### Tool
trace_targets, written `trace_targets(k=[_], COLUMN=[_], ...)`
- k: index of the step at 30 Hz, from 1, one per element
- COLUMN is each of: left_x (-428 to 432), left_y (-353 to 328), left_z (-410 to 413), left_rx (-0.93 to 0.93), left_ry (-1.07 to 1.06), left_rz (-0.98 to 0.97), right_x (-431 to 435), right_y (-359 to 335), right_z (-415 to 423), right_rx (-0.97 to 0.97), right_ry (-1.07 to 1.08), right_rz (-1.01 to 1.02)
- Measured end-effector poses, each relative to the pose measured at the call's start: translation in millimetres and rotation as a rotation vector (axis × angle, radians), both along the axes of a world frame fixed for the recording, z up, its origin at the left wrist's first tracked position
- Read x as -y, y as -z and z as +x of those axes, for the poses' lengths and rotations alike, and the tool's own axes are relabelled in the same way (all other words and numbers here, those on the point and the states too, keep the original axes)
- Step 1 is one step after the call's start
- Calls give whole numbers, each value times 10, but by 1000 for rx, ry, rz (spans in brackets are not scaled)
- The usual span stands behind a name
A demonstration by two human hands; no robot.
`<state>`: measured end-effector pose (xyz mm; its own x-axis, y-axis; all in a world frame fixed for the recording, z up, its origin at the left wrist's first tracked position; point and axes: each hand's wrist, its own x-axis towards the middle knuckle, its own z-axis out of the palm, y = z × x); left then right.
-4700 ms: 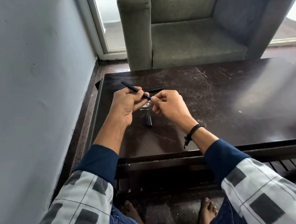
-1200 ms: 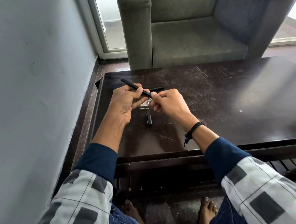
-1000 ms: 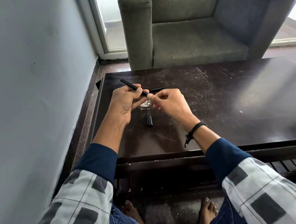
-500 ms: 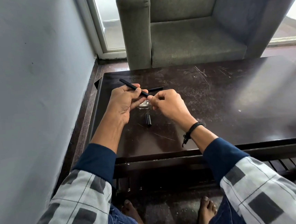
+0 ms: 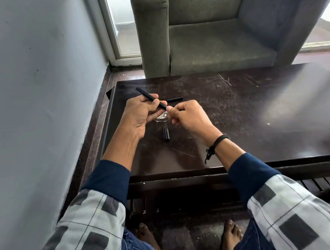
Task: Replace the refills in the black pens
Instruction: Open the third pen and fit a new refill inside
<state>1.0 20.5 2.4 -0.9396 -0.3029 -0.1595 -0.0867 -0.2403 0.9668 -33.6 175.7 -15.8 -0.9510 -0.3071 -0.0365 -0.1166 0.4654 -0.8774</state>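
My left hand (image 5: 139, 115) grips a slim black pen barrel (image 5: 147, 96) that points up and to the left. Right at the barrel's lower end, my right hand (image 5: 187, 116) has its fingertips pinched together; whatever small part they hold is hidden. A black pen piece (image 5: 174, 99) lies on the dark table (image 5: 240, 117) just behind my hands. A short black cap (image 5: 166, 133) lies below them. Something small and shiny (image 5: 162, 116) rests on the table between my hands, mostly covered.
A grey armchair (image 5: 212, 39) stands behind the table's far edge. A grey wall (image 5: 36, 97) runs close along the left side. My bare feet (image 5: 149, 239) are on the floor under the table's near edge.
My hands stay over the same spot. The right fingertips have kept working at the barrel's lower end, shifting slightly. The pieces on the table have not moved.
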Motion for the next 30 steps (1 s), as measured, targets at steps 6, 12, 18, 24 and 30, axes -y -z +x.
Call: trace_targets(k=[6,12,18,24,30], left_x=[-1,108,228,211,224], left_y=[-17,-12,-42,-23,-14], left_z=[-9,-52,-44,-50,-52], left_rx=[-4,-7,0,9,17], left_ry=[19,-166,-299,-277,-276], left_rz=[-22,18,31,11,-3], right_x=[-26,3,13,13,28], right_y=[-30,51,70,153,176], right_z=[18,-35,66,113,77], right_rx=[256,96,-276,-471,-401], right_ry=[-70,80,-234,-394,-383], right_rz=[-269,-29,533,687,680])
